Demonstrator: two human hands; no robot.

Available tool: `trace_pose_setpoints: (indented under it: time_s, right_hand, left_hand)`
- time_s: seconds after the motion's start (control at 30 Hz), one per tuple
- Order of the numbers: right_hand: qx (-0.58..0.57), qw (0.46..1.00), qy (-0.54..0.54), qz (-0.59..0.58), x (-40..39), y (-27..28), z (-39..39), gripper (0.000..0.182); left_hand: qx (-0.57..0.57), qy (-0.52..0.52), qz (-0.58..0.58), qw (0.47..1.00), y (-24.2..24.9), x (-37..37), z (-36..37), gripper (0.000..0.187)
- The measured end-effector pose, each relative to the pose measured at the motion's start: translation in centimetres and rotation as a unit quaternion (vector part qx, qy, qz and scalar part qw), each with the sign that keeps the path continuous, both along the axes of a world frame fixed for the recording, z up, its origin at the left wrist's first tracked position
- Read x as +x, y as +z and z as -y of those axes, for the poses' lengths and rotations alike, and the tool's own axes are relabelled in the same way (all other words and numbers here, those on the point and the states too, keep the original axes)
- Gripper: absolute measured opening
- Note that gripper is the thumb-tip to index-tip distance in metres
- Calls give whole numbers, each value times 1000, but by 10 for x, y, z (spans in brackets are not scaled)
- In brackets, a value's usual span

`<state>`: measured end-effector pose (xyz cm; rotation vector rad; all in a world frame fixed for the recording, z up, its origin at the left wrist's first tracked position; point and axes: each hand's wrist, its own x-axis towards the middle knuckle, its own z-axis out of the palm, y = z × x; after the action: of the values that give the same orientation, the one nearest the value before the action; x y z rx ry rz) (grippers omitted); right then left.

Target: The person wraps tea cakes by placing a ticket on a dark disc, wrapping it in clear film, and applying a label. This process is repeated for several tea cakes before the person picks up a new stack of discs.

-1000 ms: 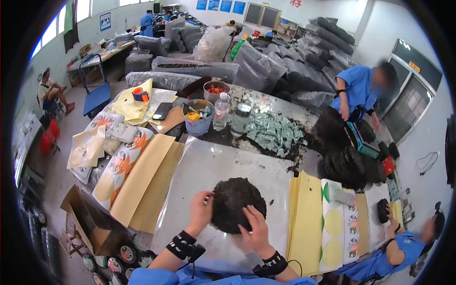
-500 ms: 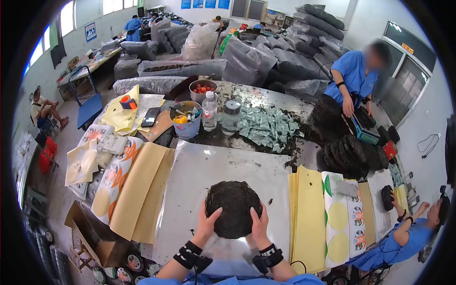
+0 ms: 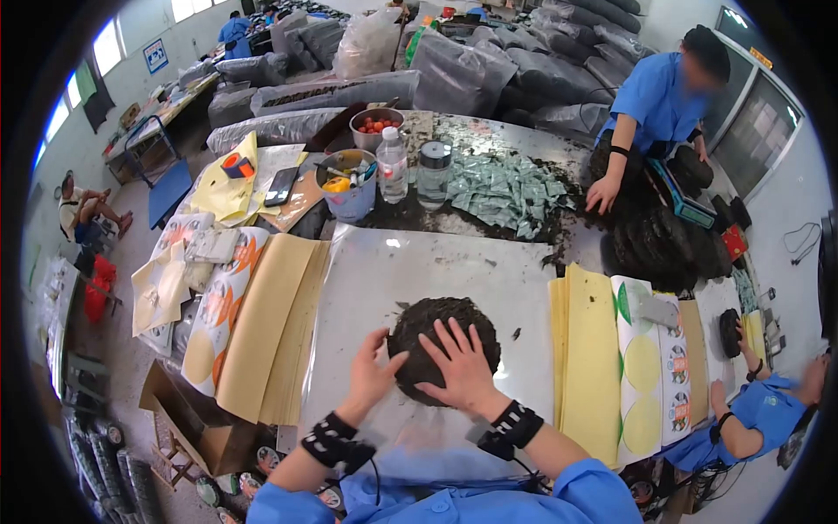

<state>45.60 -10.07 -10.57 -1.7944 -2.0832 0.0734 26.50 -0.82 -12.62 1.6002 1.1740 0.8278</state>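
Note:
A round, dark pressed tea cake [image 3: 478, 325] lies on a white sheet [image 3: 419, 262] in front of me. My right hand [image 3: 461, 367] rests flat on its top with the fingers spread. At its left edge is my left hand [image 3: 374, 375], fingers apart and the thumb tip by the rim; whether it touches is hard to tell. Neither hand is wrapped around the cake. A few dark crumbs are scattered over the sheet.
Brown paper [image 3: 266, 323] lies left, yellow paper [image 3: 587, 358] and round labels [image 3: 642, 367] right. Beyond stand a bucket [image 3: 349, 203], water bottle [image 3: 392, 170], lidded jar [image 3: 433, 179] and green sachets [image 3: 515, 192]. One co-worker [image 3: 650, 105] reaches by stacked cakes [image 3: 659, 244]; another [image 3: 751, 406] is at right.
The cake has gone from being held between both hands to lying on the sheet. My right hand has moved onto its top; my left has loosened at the side. The view has shifted slightly.

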Motion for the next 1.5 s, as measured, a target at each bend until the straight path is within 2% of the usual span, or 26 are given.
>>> trace_pose_setpoints:
  time_s: [0.07, 0.13, 0.17, 0.23, 0.33, 0.4, 0.5, 0.57, 0.7, 0.77, 0.93, 1.0, 1.03, 1.07, 1.1, 1.13, 1.17, 1.2, 1.23, 1.27, 1.33, 1.37, 1.4, 1.43, 1.47, 1.5]
  right_hand:
    - [-1, 1000, 0, -2, 1, -3, 0, 83]
    - [6, 1000, 6, -2, 1, -6, -2, 83]
    - [8, 1000, 6, -2, 1, -6, -1, 82]
    - [13, 1000, 10, 2, 1, -7, -1, 81]
    - [4, 1000, 5, 18, -1, -6, -1, 82]
    - [8, 1000, 3, 24, 0, -11, -1, 82]
    - [11, 999, 14, 29, 0, -12, 0, 83]
    - [10, 999, 6, 39, 0, -12, -1, 83]
    - [17, 999, 5, 37, 1, -13, -4, 82]
    - [19, 999, -1, 44, -1, -14, -4, 82]
    - [21, 999, -3, 40, -1, -16, -7, 82]
    - [21, 999, -3, 33, 0, -15, -8, 83]
    - [20, 999, -4, 30, -1, -15, -8, 83]
    - [17, 999, -5, 30, -1, -15, -7, 84]
    - [23, 999, -6, 30, -1, -14, -7, 85]
    - [18, 999, -6, 32, -2, -11, -6, 88]
    - [22, 998, -10, 64, -1, -22, -5, 91]
    - [34, 995, -16, 94, 0, -31, -10, 95]
    - [-3, 998, -19, 60, -4, -16, -7, 102]
    - [-28, 998, -27, 57, -5, -12, -7, 106]
    - [-22, 998, -14, 61, 2, -19, -8, 104]
    - [-41, 999, -5, 33, 10, -21, -8, 100]
    - [-24, 987, 32, -156, 27, -37, -7, 101]
    - [-54, 948, 16, -314, 39, -17, 10, 102]
    - [-81, 883, 4, -462, 48, 16, 32, 102]
    - [-64, 937, -19, -343, 60, 29, 60, 96]
  left_hand:
    - [130, -104, -70, 983, 15, -70, -11, 22]
    - [154, -282, -180, 930, 19, -140, -12, 17]
    - [145, -287, -188, 928, 23, -160, -7, 17]
    - [141, -476, -238, 835, 25, -189, 14, 17]
    - [158, -455, -245, 841, 1, -197, 27, 20]
    - [132, -430, -233, 862, -14, -202, 27, 20]
    - [138, -419, -202, 874, -15, -203, 33, 20]
    - [210, -445, -252, 833, 7, -194, 39, 17]
    - [233, -455, -234, 827, 0, -188, 34, 14]
    - [94, -419, -149, 891, -20, -195, 23, 12]
    - [72, -443, -152, 881, -6, -188, 13, 10]
    - [312, -491, -265, 769, 30, -163, 23, 9]
    - [441, -434, -226, 753, 72, -136, 30, 7]
    - [515, -343, -145, 772, 115, -115, 38, 10]
    - [538, -222, -96, 808, 113, -114, 39, 14]
    - [549, -92, -43, 830, 107, -115, 45, 18]
    - [494, -103, -86, 859, 79, -104, 33, 59]
    - [427, -118, -153, 883, 52, -87, 28, 82]
    - [356, -135, -219, 899, 34, -60, 30, 106]
    - [298, -211, -244, 898, 0, -44, 29, 134]
    - [321, -259, -245, 877, 12, 16, 43, 122]
    - [328, -227, -226, 889, 10, 31, 48, 106]
    - [334, -189, -204, 901, 5, 42, 51, 91]
    - [335, -189, -195, 902, -4, 46, 48, 91]
    - [347, -165, -171, 907, -17, 43, 44, 72]
    - [358, -139, -150, 911, -24, 41, 40, 54]
